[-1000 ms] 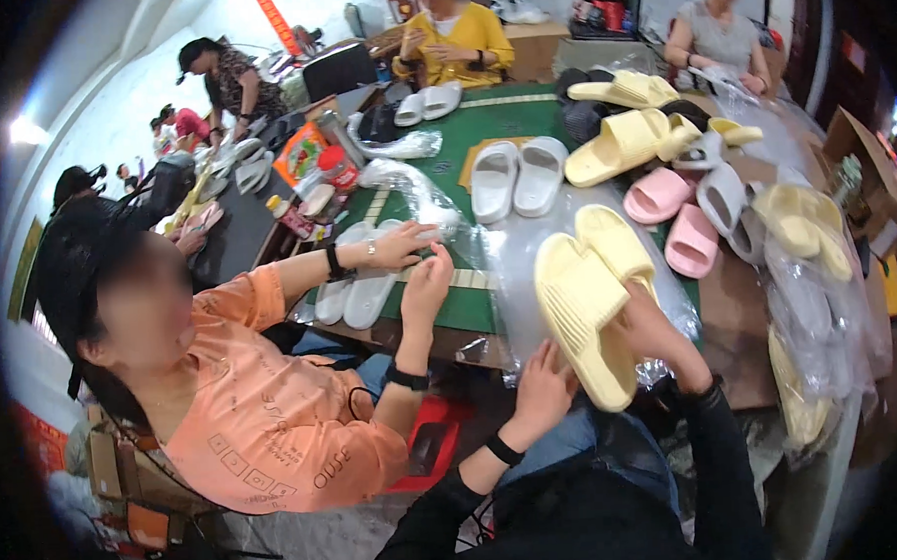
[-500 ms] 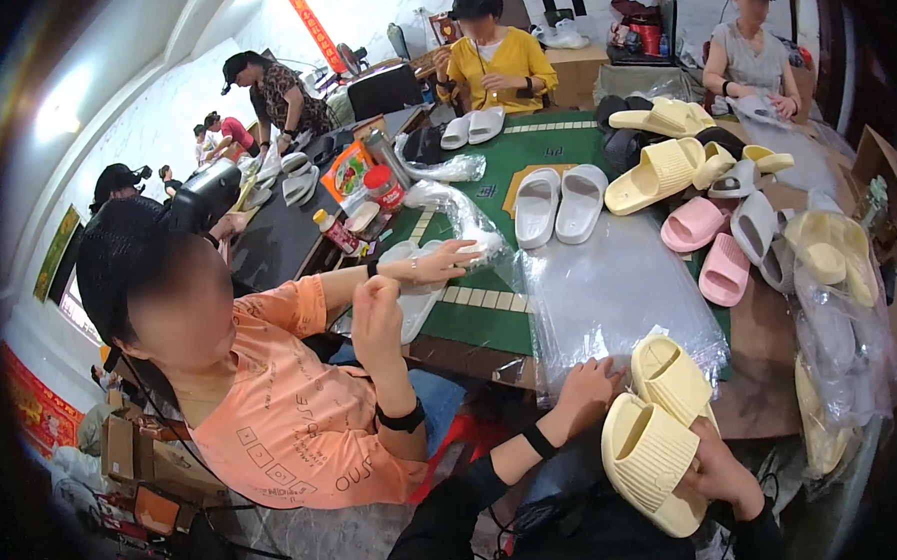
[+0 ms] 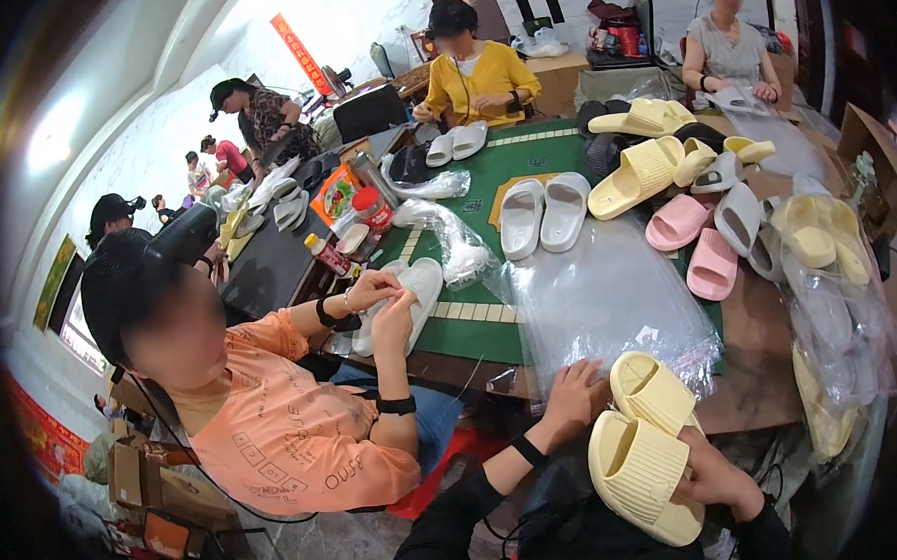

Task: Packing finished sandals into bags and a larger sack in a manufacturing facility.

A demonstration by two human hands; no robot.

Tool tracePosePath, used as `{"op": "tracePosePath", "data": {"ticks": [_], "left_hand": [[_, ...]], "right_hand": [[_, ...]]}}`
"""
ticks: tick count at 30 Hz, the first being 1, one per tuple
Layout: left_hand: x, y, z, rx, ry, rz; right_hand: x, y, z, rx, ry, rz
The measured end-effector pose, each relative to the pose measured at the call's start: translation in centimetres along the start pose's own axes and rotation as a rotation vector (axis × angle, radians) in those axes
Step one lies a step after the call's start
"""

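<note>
A pair of yellow slippers (image 3: 644, 442) is held low at the near edge of the table (image 3: 749, 392). The right hand (image 3: 712, 474) is closed around the nearer slipper's right side; the left hand (image 3: 571, 390) rests with fingers curled just left of the pair. Long axes run near-to-far; the clear plastic bag (image 3: 604, 298) lies just beyond.

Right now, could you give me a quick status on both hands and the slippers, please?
Right hand grips the pale yellow slipper pair at lap level. Left hand rests at the table edge by the clear plastic bags. Nothing blocking.
</note>
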State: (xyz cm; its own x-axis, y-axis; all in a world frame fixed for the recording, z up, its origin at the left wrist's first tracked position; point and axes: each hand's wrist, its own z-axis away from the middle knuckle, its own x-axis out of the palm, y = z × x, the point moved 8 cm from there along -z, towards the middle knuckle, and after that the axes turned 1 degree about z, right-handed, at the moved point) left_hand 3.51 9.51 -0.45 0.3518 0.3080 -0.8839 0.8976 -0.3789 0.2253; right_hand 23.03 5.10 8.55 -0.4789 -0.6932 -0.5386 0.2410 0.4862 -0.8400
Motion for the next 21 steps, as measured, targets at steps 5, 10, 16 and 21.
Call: {"op": "tracePosePath", "data": {"ticks": [5, 10, 16, 21], "left_hand": [[-0.8, -1.4, -1.5, -0.106, 0.021, 0.186], [-2.5, -2.2, -2.6, -0.229, 0.252, 0.16], [-1.1, -4.3, -2.4, -0.367, 0.254, 0.22], [-3.1, -2.5, -2.7, -0.264, 0.254, 0.182]], "right_hand": [[0.4, 0.1, -0.3, -0.02, -0.034, 0.023], [0.7, 0.0, -0.5, -0.054, -0.07, -0.036], [1.1, 0.3, -0.5, -0.052, -0.084, -0.077], [1.4, -0.1, -0.5, -0.088, -0.144, -0.067]]}}
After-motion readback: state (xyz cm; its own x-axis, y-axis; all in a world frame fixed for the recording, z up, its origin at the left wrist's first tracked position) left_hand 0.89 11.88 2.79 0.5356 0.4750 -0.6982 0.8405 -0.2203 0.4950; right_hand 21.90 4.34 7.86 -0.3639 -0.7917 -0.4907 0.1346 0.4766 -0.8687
